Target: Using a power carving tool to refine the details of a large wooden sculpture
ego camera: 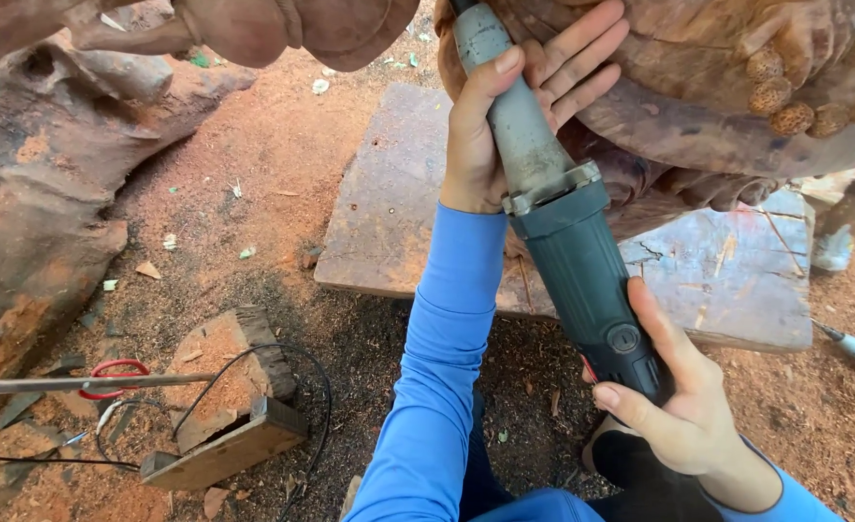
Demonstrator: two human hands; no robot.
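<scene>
The left hand (505,116) is wrapped around the grey neck of a long grinder (553,222), and the right hand (674,396) grips its dark green body at five o'clock. The tool's tip, at twelve o'clock, runs out of sight against the carved wood (698,106). A plank (389,203) lies beneath on the sawdust-covered ground (282,135).

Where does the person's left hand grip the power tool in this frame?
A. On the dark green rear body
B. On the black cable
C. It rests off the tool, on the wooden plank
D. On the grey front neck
D: the left hand wraps the grey neck of the die grinder, thumb on top, while the right hand holds the dark green rear body.
</scene>
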